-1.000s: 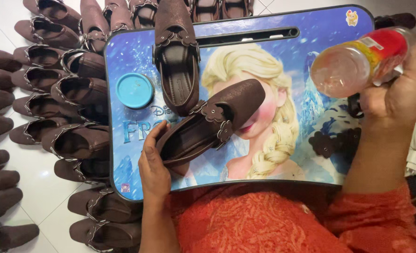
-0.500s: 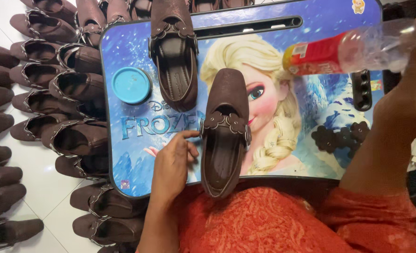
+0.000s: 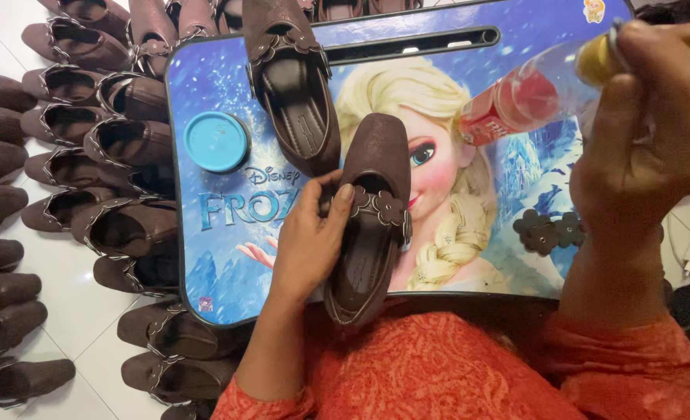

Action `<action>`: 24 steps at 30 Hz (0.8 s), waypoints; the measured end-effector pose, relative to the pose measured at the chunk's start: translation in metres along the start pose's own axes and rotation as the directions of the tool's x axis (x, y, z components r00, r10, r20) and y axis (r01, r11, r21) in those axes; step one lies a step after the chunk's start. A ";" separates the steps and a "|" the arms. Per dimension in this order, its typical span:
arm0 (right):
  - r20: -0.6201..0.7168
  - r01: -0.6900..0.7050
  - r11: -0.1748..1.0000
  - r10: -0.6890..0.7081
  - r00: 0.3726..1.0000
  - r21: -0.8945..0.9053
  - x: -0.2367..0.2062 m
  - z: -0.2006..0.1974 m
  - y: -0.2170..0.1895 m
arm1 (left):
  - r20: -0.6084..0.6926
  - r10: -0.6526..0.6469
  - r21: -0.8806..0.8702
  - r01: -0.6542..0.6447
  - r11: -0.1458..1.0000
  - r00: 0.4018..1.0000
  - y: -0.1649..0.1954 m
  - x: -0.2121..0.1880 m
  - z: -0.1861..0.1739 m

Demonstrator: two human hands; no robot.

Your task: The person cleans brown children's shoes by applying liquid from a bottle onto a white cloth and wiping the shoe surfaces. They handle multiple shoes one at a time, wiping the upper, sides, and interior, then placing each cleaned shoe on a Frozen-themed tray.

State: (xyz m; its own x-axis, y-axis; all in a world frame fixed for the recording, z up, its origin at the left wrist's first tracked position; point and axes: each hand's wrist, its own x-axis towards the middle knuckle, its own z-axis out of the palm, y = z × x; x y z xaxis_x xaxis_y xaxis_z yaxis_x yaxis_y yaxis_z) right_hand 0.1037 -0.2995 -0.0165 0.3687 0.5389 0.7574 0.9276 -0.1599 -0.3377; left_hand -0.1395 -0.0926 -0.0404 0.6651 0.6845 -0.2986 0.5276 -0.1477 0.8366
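Gripping a brown shoe [image 3: 372, 225] along its left side, the left hand [image 3: 310, 241] has its fingers curled over the rim by the flower trim, thumb toward the far end. That shoe lies toe-away on a blue lap tray [image 3: 228, 288] printed with a cartoon figure, its heel hanging just past the near edge above the person's orange clothing [image 3: 438, 373]. The right hand [image 3: 652, 148] is closed around the top end of a clear plastic bottle [image 3: 516, 101] with a red label (the cap end is hidden inside the fingers), and the bottle is held tilted above the right part of the tray, its base pointing left toward the shoe. A second brown shoe [image 3: 294, 85] rests farther off on the tray, just left of the held one and nearly touching its toe. A round blue lid [image 3: 216, 141] sits on the tray's left side, apart from both shoes. Some dark flower-shaped trims [image 3: 547, 232] lie on the right side of the tray, near the right wrist. Rows of matching brown shoes [image 3: 88, 140] cover the white floor to the left of the tray.
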 end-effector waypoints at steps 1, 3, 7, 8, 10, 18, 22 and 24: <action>-0.008 -0.035 0.999 0.035 0.999 -0.009 0.002 -0.001 0.001 | -0.006 0.053 -0.032 -0.053 0.998 0.999 -0.001 -0.002 0.001; -0.038 -0.100 0.995 0.101 0.994 0.029 0.006 -0.002 0.000 | -0.016 0.046 -0.070 -0.047 0.996 0.999 -0.005 -0.005 0.006; -0.135 0.027 1.000 -0.028 0.991 -0.007 0.013 0.000 -0.026 | -0.052 0.156 -0.150 -0.162 0.975 0.986 -0.014 -0.009 0.013; -0.147 0.123 0.991 -0.131 0.980 -0.059 0.013 0.002 -0.036 | -0.053 0.177 -0.164 -0.183 0.969 0.983 -0.016 -0.009 0.013; -0.050 0.282 0.959 -0.281 0.958 0.014 0.012 0.020 -0.057 | -0.056 0.215 -0.194 -0.222 0.955 0.975 -0.019 -0.010 0.013; 0.522 0.297 0.933 -0.361 0.773 0.204 0.011 0.075 -0.080 | -0.084 0.219 -0.175 -0.231 0.957 0.972 -0.019 -0.012 0.014; 0.640 0.221 0.960 -0.278 0.716 0.170 0.012 0.069 -0.086 | -0.107 0.212 -0.146 -0.226 0.963 0.971 -0.019 -0.012 0.013; 0.716 0.108 0.983 -0.184 0.674 0.151 0.013 0.056 -0.088 | -0.112 0.180 -0.127 -0.194 0.973 0.977 -0.019 -0.012 0.013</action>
State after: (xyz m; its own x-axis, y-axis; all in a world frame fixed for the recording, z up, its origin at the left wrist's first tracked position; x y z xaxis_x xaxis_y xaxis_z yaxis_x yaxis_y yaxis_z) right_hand 0.0231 -0.2324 -0.0078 0.0339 0.9845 0.1723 0.9419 0.0262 -0.3348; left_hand -0.1504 -0.1071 -0.0592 0.6856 0.7225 -0.0898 0.3170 -0.1853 0.9301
